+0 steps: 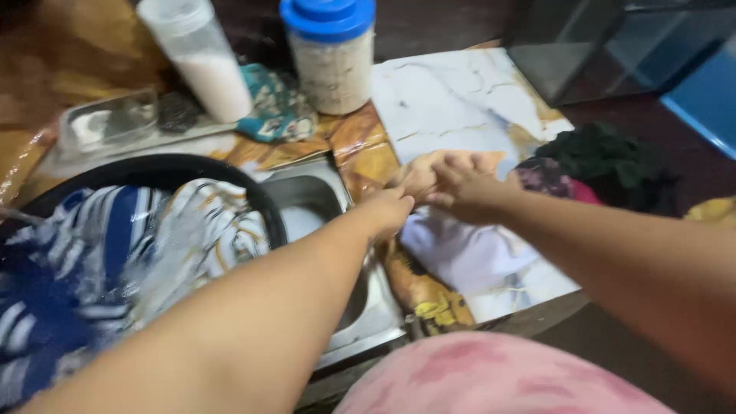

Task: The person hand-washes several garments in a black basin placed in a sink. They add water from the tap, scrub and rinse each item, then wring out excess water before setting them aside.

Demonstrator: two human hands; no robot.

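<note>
Pink-patterned fabric (491, 379) is filling the bottom centre of the frame, closest to you. Both your forearms are stretching up toward frame centre. Your left hand (387, 208) and right hand (460, 188) are meeting there, fingers pinched narrow on a pale peach cloth (422, 170) w/ a bit bunched btwn them; it's blurred, so exact finger placement can't be told. Just below the hands, a white/lavender cloth (460, 257) is lying on the marble-look board (452, 100), which is taking up the centre-right.

Left of the hands, a steel sink (307, 199) is sitting beside a black round basin (153, 165) at the left of frame, which is holding blue & white striped fabric (92, 261). Upper centre: a jar w/ blue lid (331, 54) is standing upright; next to it at upper left a tilted-looking white container (201, 61), w/ a teal patterned rag (276, 107) btwn them. Right of frame, a dark clothes pile (606, 165) is lying near the board's edge.
</note>
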